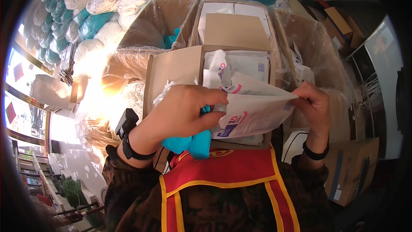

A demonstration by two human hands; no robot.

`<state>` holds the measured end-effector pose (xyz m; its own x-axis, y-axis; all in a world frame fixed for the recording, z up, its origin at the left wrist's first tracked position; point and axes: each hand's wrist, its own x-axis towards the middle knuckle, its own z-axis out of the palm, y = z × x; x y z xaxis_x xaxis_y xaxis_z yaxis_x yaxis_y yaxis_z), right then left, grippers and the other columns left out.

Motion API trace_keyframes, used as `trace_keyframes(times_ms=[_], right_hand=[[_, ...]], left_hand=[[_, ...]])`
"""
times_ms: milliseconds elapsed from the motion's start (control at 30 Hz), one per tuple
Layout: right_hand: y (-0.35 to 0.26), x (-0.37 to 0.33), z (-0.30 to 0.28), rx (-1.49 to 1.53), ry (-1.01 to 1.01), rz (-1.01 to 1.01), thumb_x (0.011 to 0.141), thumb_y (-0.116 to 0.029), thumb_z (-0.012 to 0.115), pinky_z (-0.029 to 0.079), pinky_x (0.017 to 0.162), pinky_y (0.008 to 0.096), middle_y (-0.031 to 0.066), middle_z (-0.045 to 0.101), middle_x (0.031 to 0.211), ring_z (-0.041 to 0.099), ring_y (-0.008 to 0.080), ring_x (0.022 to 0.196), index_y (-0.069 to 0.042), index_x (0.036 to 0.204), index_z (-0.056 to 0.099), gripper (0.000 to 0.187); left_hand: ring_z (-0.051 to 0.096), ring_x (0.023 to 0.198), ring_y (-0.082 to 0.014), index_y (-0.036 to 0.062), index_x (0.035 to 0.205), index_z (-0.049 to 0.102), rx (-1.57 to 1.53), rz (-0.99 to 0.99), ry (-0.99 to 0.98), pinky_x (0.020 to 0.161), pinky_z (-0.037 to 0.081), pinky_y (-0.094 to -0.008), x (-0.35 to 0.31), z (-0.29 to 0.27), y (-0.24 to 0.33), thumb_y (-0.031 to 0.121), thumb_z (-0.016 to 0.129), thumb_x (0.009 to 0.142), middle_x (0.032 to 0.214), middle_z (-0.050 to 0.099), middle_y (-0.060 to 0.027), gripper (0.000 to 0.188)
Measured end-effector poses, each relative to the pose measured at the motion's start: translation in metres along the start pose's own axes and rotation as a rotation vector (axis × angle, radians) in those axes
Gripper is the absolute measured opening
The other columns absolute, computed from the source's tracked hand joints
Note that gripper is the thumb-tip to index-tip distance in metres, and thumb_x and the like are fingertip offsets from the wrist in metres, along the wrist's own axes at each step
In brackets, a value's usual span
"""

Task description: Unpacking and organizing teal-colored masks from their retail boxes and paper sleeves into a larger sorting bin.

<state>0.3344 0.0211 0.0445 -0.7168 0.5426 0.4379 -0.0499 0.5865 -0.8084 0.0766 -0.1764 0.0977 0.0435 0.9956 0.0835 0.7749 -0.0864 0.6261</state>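
Note:
My left hand (184, 109) is closed, with turquoise material showing between its fingers. A turquoise folded piece of soft material (199, 144) hangs just below this hand. The fingertips are at the open left end of a white printed packaging bag (257, 114). My right hand (313, 101) pinches that bag's right corner between thumb and fingers. Beneath the bag stands an open cardboard box (174, 66) with its flaps spread. Inside it lie several flat white printed bags (253, 64), partly hidden by the bag I hold.
Plastic-lined cartons stand around the box: one at the back left (154, 17) with turquoise pieces, another at the right (307, 34) with white bags. Stuffed turquoise and white sacks (94, 25) pile up at the far left. A closed cardboard carton (349, 169) sits at the lower right.

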Motion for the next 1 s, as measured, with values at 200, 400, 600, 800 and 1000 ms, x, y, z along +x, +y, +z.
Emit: trace_keyframes(times_ms=[200, 400, 600, 800, 1000], right_hand=[[-0.019, -0.002, 0.008, -0.233, 0.033, -0.213, 0.071, 0.005, 0.072, 0.042, 0.058, 0.0277, 0.006, 0.06, 0.073, 0.055, 0.0201, 0.064, -0.005, 0.085, 0.068, 0.018], [-0.044, -0.007, 0.012, -0.371, 0.062, -0.407, 0.066, 0.0, 0.076, 0.039, 0.051, 0.0306, 0.0057, 0.059, 0.071, 0.053, 0.0218, 0.06, -0.007, 0.084, 0.068, 0.021], [-0.051, -0.011, 0.012, -0.408, 0.082, -0.41, 0.065, -0.001, 0.076, 0.038, 0.049, 0.0307, 0.0048, 0.058, 0.07, 0.052, 0.0214, 0.059, -0.006, 0.085, 0.068, 0.023], [-0.054, -0.014, 0.016, -0.438, 0.122, -0.415, 0.065, -0.001, 0.076, 0.039, 0.05, 0.0303, 0.0043, 0.058, 0.071, 0.052, 0.0212, 0.059, -0.006, 0.087, 0.068, 0.024], [-0.055, -0.015, 0.017, -0.418, 0.119, -0.42, 0.063, -0.002, 0.077, 0.038, 0.05, 0.0305, 0.0037, 0.057, 0.071, 0.051, 0.0209, 0.059, -0.007, 0.086, 0.068, 0.024]], left_hand=[[0.066, 0.076, -0.0256, 0.0017, 0.104, 0.062, 0.012, 0.021, 0.1, 0.069, 0.05, -0.0308, -0.005, 0.008, -0.013, 0.012, 0.073, 0.072, 0.083, 0.067, -0.0131, 0.035], [0.065, 0.069, -0.0288, 0.0131, 0.112, 0.059, -0.113, -0.142, 0.357, 0.061, 0.05, -0.0356, -0.01, 0.016, -0.011, 0.005, 0.072, 0.068, 0.073, 0.063, -0.0073, 0.046], [0.064, 0.066, -0.024, 0.008, 0.1, 0.061, -0.112, -0.092, 0.439, 0.06, 0.049, -0.0315, -0.016, 0.026, -0.005, 0.01, 0.077, 0.068, 0.072, 0.062, -0.0072, 0.036], [0.063, 0.067, -0.0263, 0.0077, 0.09, 0.063, 0.063, 0.203, 0.425, 0.063, 0.049, -0.0345, -0.026, 0.026, -0.021, 0.006, 0.073, 0.063, 0.073, 0.063, -0.0069, 0.029], [0.06, 0.064, -0.0285, 0.0105, 0.099, 0.069, -0.028, 0.238, 0.425, 0.062, 0.049, -0.0344, -0.021, 0.029, -0.012, 0.009, 0.073, 0.063, 0.071, 0.061, -0.0069, 0.036]])
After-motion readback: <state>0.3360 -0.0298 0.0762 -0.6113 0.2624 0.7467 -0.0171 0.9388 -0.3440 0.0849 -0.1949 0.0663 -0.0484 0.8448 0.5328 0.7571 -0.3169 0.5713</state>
